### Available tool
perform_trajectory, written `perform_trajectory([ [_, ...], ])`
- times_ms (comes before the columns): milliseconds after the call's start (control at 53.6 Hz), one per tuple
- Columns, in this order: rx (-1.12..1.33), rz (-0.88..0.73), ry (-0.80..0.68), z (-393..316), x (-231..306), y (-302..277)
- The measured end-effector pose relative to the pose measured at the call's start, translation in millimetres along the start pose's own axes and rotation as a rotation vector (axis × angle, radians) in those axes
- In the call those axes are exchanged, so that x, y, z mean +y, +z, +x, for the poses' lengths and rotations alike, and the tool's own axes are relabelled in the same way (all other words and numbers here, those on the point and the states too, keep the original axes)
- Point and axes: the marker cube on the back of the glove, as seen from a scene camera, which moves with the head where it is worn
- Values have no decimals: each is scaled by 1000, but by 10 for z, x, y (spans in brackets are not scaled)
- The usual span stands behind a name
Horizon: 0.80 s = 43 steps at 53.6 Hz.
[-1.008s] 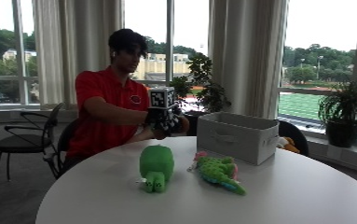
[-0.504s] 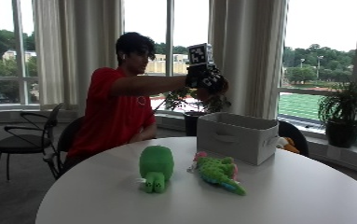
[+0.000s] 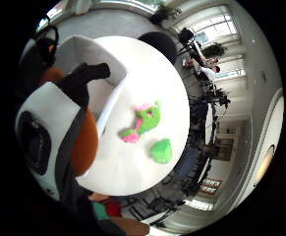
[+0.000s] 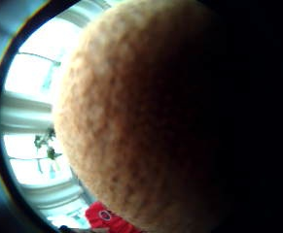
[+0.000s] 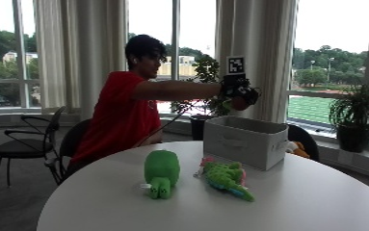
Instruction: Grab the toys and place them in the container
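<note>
Orange plush, a rounded soft toy (image 4: 146, 116), is now sitting in the black-gloved right hand (image 5: 238, 91), which is gripping it with fingers curled round it, where a second ago that hand was low by the person's chest. Having swung up and outward, the arm is stretching almost level, holding the toy above the grey fabric container (image 5: 245, 139) near the round white tabletop's (image 5: 325, 197) far edge. Judging by this, one toy is ready to drop in, while the green frog-like plush (image 5: 161, 172) and the green-and-pink crocodile plush (image 5: 226, 177) are lying mid-table, awaiting their turn.
</note>
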Motion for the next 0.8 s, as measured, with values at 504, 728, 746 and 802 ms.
perform_trajectory([
  [504,-248,-75,-72,503,426,-72],
  [728,104,-111,196,1739,1039,421],
  [746,106,-120,212,1818,1084,460],
  [802,89,-155,240,2050,1219,564],
])
